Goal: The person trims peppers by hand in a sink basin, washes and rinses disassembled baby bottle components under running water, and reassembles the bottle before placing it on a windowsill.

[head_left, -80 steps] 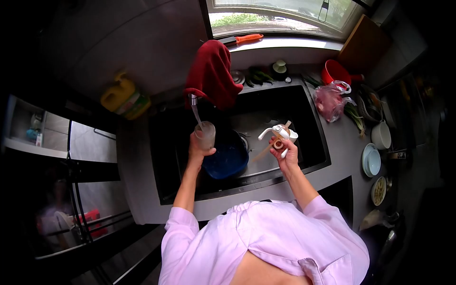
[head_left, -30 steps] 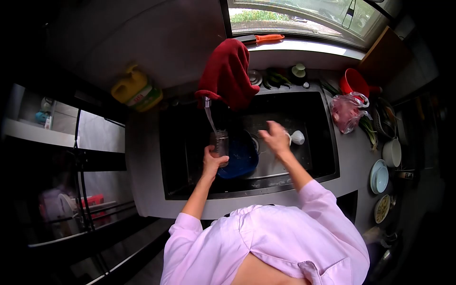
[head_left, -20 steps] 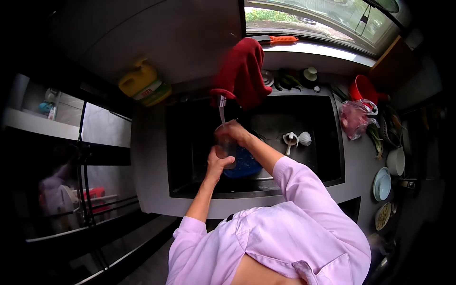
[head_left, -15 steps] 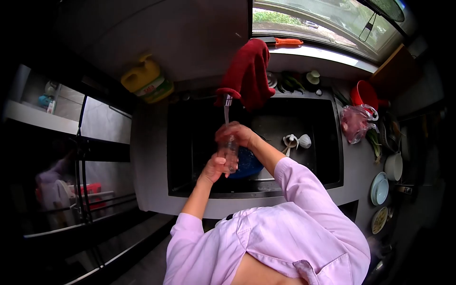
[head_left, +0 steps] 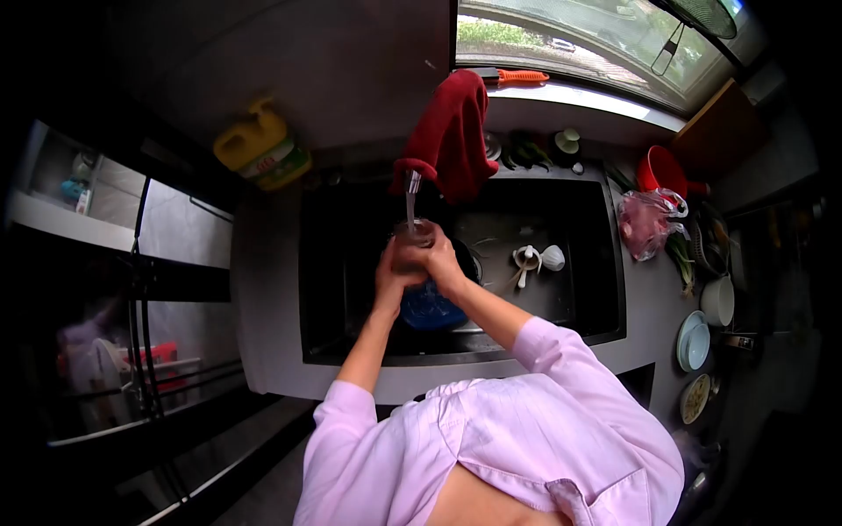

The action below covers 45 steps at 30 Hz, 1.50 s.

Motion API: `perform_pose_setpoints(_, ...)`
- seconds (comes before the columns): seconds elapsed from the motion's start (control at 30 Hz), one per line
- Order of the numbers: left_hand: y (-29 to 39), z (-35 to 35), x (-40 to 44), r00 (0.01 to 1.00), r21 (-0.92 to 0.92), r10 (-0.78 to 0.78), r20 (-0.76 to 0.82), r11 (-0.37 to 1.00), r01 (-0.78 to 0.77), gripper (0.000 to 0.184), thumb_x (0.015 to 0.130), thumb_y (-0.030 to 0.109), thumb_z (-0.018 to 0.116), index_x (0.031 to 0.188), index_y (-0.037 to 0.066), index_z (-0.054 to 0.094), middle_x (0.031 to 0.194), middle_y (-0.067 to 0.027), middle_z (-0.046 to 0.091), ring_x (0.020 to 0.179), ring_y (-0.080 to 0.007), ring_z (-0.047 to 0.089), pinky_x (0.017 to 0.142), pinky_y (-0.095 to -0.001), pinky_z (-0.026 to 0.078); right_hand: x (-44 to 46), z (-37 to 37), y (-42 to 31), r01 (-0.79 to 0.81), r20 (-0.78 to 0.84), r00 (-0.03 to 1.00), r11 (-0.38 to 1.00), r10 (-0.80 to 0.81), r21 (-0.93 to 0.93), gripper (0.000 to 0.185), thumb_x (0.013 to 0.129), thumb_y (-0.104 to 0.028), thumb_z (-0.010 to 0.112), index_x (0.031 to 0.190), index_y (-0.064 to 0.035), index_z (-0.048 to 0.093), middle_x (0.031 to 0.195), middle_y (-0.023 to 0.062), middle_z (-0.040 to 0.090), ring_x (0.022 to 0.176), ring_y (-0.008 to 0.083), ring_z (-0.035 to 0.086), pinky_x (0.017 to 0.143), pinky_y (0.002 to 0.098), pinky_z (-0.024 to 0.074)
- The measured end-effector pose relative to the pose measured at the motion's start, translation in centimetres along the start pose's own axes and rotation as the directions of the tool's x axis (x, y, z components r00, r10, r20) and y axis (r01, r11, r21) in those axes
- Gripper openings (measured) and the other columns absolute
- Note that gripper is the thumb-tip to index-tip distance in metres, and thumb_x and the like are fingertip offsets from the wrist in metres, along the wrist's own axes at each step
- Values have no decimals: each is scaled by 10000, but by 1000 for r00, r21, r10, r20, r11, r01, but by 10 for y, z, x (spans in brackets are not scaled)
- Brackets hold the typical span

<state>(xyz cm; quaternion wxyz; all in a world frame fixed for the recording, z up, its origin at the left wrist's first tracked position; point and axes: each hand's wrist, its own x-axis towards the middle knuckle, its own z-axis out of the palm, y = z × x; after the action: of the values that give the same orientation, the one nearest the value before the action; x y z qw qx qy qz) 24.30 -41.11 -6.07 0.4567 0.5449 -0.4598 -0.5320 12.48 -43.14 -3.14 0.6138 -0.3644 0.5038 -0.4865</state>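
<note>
A clear glass jar or cup (head_left: 412,231) is held under the tap (head_left: 412,182), and running water falls into or onto its upper end. My left hand (head_left: 391,276) wraps its left side. From the right, my right hand (head_left: 440,263) is closed around it too. Fingers and motion blur hide most of the glass. Below my hands a blue basin (head_left: 432,307) sits in the dark sink (head_left: 561,317). A red cloth (head_left: 449,131) is draped over the tap's neck.
White plastic parts (head_left: 528,261) lie in the sink's right side. A yellow jug (head_left: 263,149) stands at the back left. On the right counter are a red colander (head_left: 660,171), a plastic bag of meat (head_left: 645,223), blue plates (head_left: 696,345) and a white bowl (head_left: 718,301). An orange-handled tool (head_left: 523,77) rests on the sill.
My left hand has moved up from the glass's lower end, and my right hand has come down along its right side. The glass's upper end now shows above my hands, nearer the tap.
</note>
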Motion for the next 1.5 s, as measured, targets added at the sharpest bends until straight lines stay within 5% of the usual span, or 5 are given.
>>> perform_pose_setpoints(0.5,-1,18,-33,970,-135,-190,154,968,211,401,708,198,677,1052,53,528,973,-78,591,895,-175,583,711,-284,488,8,-35,-1,-103,13,991,838,130,-536,578,582,-382,729,921,53,556,890,184,607,850,258,593,731,327,464)
perform_pose_setpoints(0.7,8,44,-40,357,91,-656,665,545,834,606,788,519,551,987,-52,514,778,-168,622,636,-212,637,443,-276,509,-22,-127,26,-627,60,712,672,699,-394,528,723,-434,642,1095,-62,598,1082,128,563,974,231,524,793,354,429)
perform_pose_setpoints(0.83,-18,51,-43,535,75,-636,556,680,730,512,802,454,564,961,-31,526,773,-142,619,631,-190,628,447,-270,503,-50,-201,12,-763,-190,617,523,764,-380,530,685,-439,674,1052,-61,615,1083,171,557,962,250,541,740,435,475)
perform_pose_setpoints(0.97,-45,35,-39,678,79,-644,354,743,665,282,815,257,555,953,11,547,765,-102,608,611,-145,595,462,-250,490,-60,-286,53,-616,-642,752,508,150,-602,633,558,-338,780,1002,23,510,926,171,592,858,280,582,756,330,462)
perform_pose_setpoints(1.5,-68,5,-55,691,53,-691,212,715,698,234,824,199,535,954,4,533,789,-106,613,636,-153,602,497,-247,496,-109,-308,50,-424,-406,903,131,143,-896,697,568,-140,769,1112,-43,345,1044,197,544,964,379,540,800,420,445)
